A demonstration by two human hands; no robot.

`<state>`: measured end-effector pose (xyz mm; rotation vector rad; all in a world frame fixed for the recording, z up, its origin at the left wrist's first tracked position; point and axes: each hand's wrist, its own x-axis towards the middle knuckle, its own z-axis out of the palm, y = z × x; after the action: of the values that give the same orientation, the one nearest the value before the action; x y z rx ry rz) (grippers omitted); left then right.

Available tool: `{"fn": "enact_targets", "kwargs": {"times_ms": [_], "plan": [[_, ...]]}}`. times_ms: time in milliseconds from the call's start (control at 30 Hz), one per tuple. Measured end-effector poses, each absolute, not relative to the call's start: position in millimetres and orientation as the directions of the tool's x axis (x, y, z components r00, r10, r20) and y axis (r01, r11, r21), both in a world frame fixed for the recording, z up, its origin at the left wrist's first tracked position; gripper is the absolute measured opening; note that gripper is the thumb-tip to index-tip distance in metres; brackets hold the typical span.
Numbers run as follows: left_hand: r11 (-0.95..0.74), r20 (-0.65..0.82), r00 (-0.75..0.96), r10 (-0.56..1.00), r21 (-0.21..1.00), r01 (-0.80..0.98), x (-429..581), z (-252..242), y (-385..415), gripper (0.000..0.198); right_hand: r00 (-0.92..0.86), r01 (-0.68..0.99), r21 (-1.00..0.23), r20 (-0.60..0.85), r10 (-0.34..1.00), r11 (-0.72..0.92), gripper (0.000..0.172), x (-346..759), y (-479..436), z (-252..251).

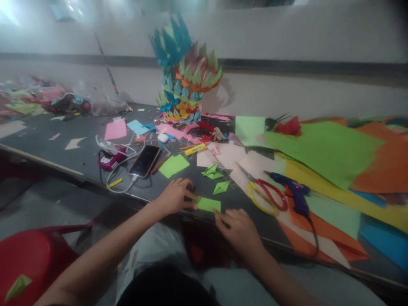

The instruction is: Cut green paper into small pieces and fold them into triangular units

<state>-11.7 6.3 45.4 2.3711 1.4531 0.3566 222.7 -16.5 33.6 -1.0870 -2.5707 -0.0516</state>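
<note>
A small green paper rectangle (208, 205) lies at the table's front edge between my two hands. My left hand (176, 196) touches its left end, with the fingers curled and the thumb and a fingertip at the paper. At its lower right corner is my right hand (239, 227), fingertips bent onto the paper's edge. Just beyond the rectangle lie two folded green pieces, one (221, 187) nearer and one (212, 171) farther off. A green square sheet (174, 165) rests beyond my left hand.
Scissors (267, 195) and a blue glue gun (295, 191) lie right of my hands, by large coloured sheets (331, 148). A phone (145, 161) with a white cable is at the left. A folded-paper sculpture (185, 76) stands at the back. A red stool (28, 259) is lower left.
</note>
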Motion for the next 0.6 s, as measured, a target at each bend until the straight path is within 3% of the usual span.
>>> {"fn": "enact_targets", "kwargs": {"times_ms": [100,167,200,233,300,367,467,600], "plan": [[-0.46,0.071,0.481,0.874,0.442,0.77,-18.2,47.1,8.6,0.026,-0.606,0.701,-0.215,0.323,0.727,0.68,0.034,223.3,-14.4,28.9],[-0.414,0.109,0.411,0.905,0.45,0.792,-33.9,48.9,14.3,0.023,-0.594,0.706,-0.24,0.312,0.742,0.666,0.034,223.4,-13.9,28.0],[-0.324,0.14,0.292,0.946,0.443,0.836,-45.3,49.8,18.6,0.025,-0.596,0.71,-0.234,0.303,0.744,0.664,0.033,223.6,-14.1,28.7],[-0.126,0.194,0.048,0.98,0.414,0.901,-58.3,50.5,23.6,0.027,-0.603,0.714,-0.219,0.29,0.744,0.665,0.032,223.9,-14.6,29.9],[0.086,0.248,-0.194,0.949,0.389,0.917,-85.3,51.2,35.2,0.048,-0.625,0.722,-0.175,0.251,0.74,0.669,0.028,224.7,-15.7,33.4],[0.363,0.175,-0.443,0.879,0.356,0.861,-107.7,50.9,47.4,0.071,-0.639,0.729,-0.144,0.209,0.74,0.67,0.025,225.5,-16.7,36.6],[0.486,0.089,-0.541,0.836,0.337,0.806,-124.4,49.3,62.9,0.087,-0.634,0.739,-0.152,0.176,0.753,0.657,0.023,226.4,-16.8,38.6],[0.53,0.04,-0.574,0.818,0.335,0.779,-124.1,47.6,71.9,0.084,-0.629,0.739,-0.164,0.178,0.757,0.653,0.023,226.6,-16.3,38.2]]}}
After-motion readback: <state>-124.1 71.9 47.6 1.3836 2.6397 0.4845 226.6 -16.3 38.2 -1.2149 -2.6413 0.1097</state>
